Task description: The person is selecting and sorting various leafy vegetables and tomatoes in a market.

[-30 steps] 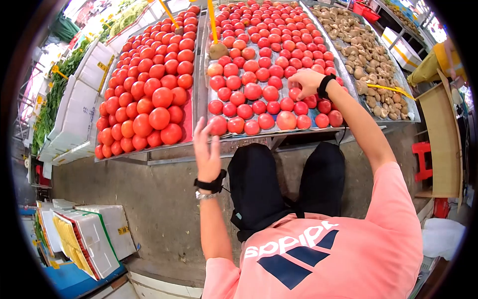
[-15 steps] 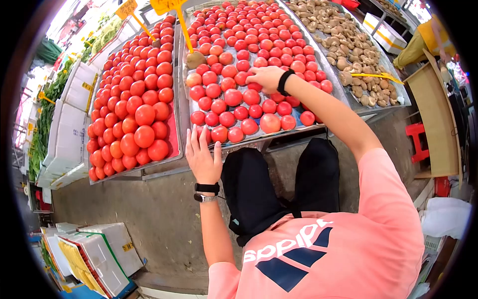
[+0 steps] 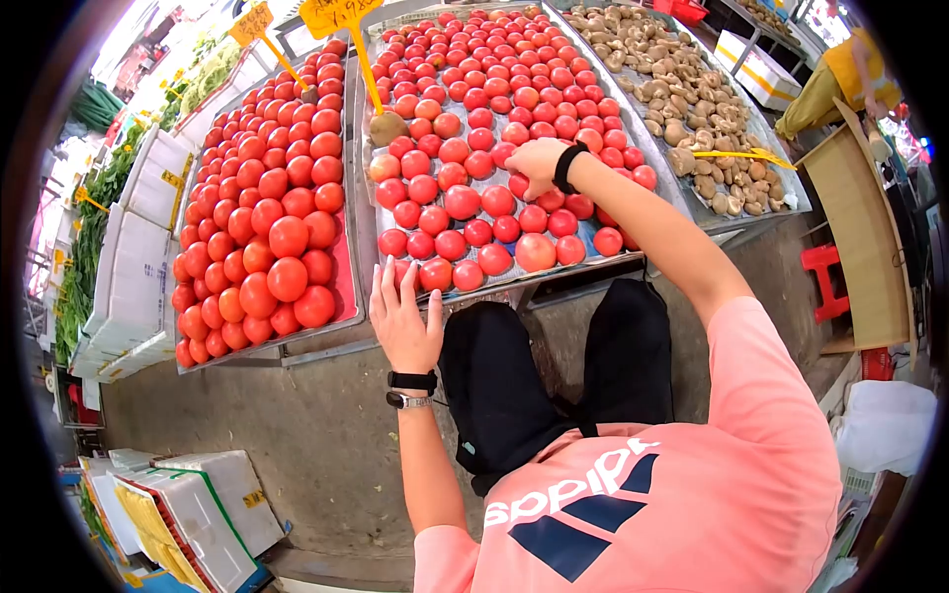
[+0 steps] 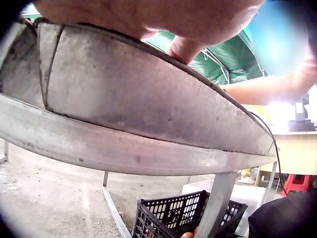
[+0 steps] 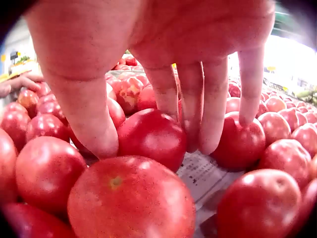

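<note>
My right hand (image 3: 539,164) reaches down into the middle tray of tomatoes. In the right wrist view, its thumb and fingers stand on either side of a red tomato (image 5: 152,138), gripping it among its neighbours. One finger lies against another tomato (image 5: 238,141) on the right. A larger tomato (image 5: 131,201) sits in front, partly over printed paper. My left hand (image 3: 405,328) rests on the near edge of the tray with its fingers straight, close to the front row. From the left wrist, that hand lies over the top of the metal tray wall (image 4: 133,84).
Left of this tray stands another tray of tomatoes (image 3: 287,237); mushrooms (image 3: 702,119) fill the tray on the right. A yellow price sign (image 3: 366,69) rises from the middle tray. Beneath the metal stand is a black crate (image 4: 171,213). White foam boxes (image 3: 222,494) sit behind left.
The head view has shifted. My right hand has moved left across the tomatoes, then slightly nearer, and now grips one. My left hand has come down onto the tray edge.
</note>
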The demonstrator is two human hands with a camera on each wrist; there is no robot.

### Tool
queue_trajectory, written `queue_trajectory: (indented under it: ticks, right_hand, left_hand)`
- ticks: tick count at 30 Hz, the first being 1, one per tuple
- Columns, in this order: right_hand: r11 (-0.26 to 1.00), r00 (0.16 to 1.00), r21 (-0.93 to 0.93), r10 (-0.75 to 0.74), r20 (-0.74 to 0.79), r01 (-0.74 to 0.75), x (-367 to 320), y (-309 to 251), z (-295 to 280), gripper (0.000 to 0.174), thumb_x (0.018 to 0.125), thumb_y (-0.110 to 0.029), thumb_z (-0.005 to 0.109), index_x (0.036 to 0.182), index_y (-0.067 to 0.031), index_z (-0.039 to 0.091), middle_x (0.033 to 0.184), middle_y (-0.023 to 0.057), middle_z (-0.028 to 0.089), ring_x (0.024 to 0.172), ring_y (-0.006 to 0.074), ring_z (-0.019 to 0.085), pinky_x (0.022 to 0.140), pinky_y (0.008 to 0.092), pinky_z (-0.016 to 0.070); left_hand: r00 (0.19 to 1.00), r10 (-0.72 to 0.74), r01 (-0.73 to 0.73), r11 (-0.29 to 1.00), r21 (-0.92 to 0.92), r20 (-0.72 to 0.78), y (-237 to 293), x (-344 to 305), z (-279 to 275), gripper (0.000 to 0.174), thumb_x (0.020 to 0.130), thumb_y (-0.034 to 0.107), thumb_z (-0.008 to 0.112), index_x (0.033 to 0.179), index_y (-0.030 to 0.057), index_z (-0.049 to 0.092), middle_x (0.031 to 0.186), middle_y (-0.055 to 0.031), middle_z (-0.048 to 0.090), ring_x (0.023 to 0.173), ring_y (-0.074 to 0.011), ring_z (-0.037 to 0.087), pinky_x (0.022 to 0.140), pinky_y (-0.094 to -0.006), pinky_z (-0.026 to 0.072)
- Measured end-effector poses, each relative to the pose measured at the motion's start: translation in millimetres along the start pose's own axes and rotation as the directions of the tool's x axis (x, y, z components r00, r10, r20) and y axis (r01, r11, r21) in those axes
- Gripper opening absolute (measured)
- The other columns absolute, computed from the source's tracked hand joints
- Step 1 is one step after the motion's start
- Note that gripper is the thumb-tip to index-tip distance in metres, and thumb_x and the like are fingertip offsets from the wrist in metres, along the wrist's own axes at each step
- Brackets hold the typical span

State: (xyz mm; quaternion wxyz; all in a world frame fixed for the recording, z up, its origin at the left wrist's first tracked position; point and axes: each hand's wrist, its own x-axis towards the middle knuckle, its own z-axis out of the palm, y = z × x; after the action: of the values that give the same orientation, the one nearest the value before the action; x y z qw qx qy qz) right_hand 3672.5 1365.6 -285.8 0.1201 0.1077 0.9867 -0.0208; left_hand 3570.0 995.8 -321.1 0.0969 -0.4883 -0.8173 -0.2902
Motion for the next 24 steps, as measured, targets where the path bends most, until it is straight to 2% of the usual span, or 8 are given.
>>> queue_trajectory:
  ticks: [1, 4, 8, 11, 14, 18, 22, 24]
  right_hand:
    - [0.999, 1.000, 0.039, -0.019, -0.006, 0.020, 2, 6, 5, 0.049, 0.068, -0.033, 0.086, 0.107, -0.0078, 0.071, 0.101, 0.0169, 0.074, 0.098, 0.0367, 0.072, 0.082, 0.0494, 0.0576]
    - [0.994, 0.998, 0.097, -0.046, -0.030, 0.049, 2, 12, 11, 0.049, 0.069, -0.032, 0.086, 0.108, -0.0073, 0.070, 0.100, 0.0172, 0.074, 0.098, 0.0370, 0.071, 0.084, 0.0491, 0.0572]
    - [0.994, 0.997, 0.087, -0.061, -0.056, 0.066, -5, 2, -1, 0.047, 0.070, -0.030, 0.085, 0.110, -0.0081, 0.071, 0.109, 0.0162, 0.072, 0.106, 0.0371, 0.069, 0.090, 0.0479, 0.0557]
    - [0.938, 0.942, 0.207, -0.223, -0.251, 0.277, -5, -9, -8, 0.052, 0.074, -0.027, 0.083, 0.121, -0.0106, 0.066, 0.112, 0.0138, 0.068, 0.112, 0.0357, 0.064, 0.093, 0.0475, 0.0531]
    - [0.945, 0.946, 0.182, -0.228, -0.232, 0.273, -2, -28, -12, 0.052, 0.076, -0.027, 0.080, 0.123, -0.0111, 0.066, 0.112, 0.0140, 0.068, 0.111, 0.0351, 0.065, 0.094, 0.0465, 0.0533]
    - [0.998, 0.998, 0.055, -0.030, -0.055, 0.033, 4, -47, -5, 0.048, 0.077, -0.037, 0.079, 0.116, -0.0117, 0.068, 0.105, 0.0141, 0.071, 0.107, 0.0347, 0.067, 0.092, 0.0463, 0.0531]
    - [0.999, 0.987, 0.009, -0.036, -0.156, 0.038, 7, -51, 7, 0.040, 0.078, -0.039, 0.074, 0.103, -0.0089, 0.070, 0.098, 0.0161, 0.074, 0.099, 0.0343, 0.072, 0.086, 0.0483, 0.0550]
    - [0.999, 0.994, 0.046, 0.022, -0.111, -0.017, 6, -54, 5, 0.041, 0.077, -0.040, 0.074, 0.103, -0.0084, 0.070, 0.098, 0.0159, 0.074, 0.101, 0.0344, 0.071, 0.087, 0.0480, 0.0549]
  left_hand:
    - [1.000, 0.002, -0.002, 1.000, -0.004, -0.002, 0, 0, 0, 0.048, 0.096, 0.028, 0.066, 0.139, 0.0086, 0.060, 0.159, -0.0144, 0.045, 0.149, -0.0397, 0.037, 0.119, -0.0533, 0.0303]
    - [1.000, 0.007, -0.007, 1.000, -0.008, -0.005, 0, 1, 0, 0.047, 0.096, 0.028, 0.067, 0.138, 0.0083, 0.061, 0.158, -0.0147, 0.046, 0.148, -0.0401, 0.038, 0.119, -0.0535, 0.0309]
    - [1.000, 0.009, -0.009, 1.000, -0.008, -0.018, 0, 0, 0, 0.047, 0.096, 0.028, 0.066, 0.138, 0.0081, 0.061, 0.158, -0.0149, 0.046, 0.148, -0.0406, 0.039, 0.118, -0.0535, 0.0313]
    - [1.000, 0.014, -0.014, 1.000, -0.005, -0.023, -1, -1, 1, 0.046, 0.096, 0.029, 0.066, 0.138, 0.0083, 0.061, 0.157, -0.0148, 0.047, 0.147, -0.0406, 0.039, 0.119, -0.0534, 0.0312]
    - [1.000, 0.009, -0.009, 1.000, -0.018, -0.026, 0, -1, 1, 0.046, 0.096, 0.029, 0.066, 0.138, 0.0085, 0.061, 0.157, -0.0147, 0.047, 0.147, -0.0405, 0.039, 0.119, -0.0533, 0.0312]
    - [1.000, 0.014, -0.014, 1.000, 0.003, -0.025, -2, -1, 1, 0.048, 0.096, 0.031, 0.067, 0.138, 0.0084, 0.061, 0.156, -0.0150, 0.047, 0.147, -0.0402, 0.040, 0.118, -0.0530, 0.0322]
    - [1.000, 0.006, -0.006, 1.000, -0.010, -0.028, -2, -2, 1, 0.047, 0.097, 0.030, 0.066, 0.138, 0.0081, 0.061, 0.157, -0.0143, 0.046, 0.147, -0.0400, 0.039, 0.118, -0.0528, 0.0312]
    - [1.000, 0.012, -0.012, 1.000, -0.007, -0.029, -1, -2, 1, 0.046, 0.097, 0.030, 0.066, 0.138, 0.0081, 0.061, 0.157, -0.0142, 0.046, 0.147, -0.0399, 0.039, 0.119, -0.0527, 0.0313]
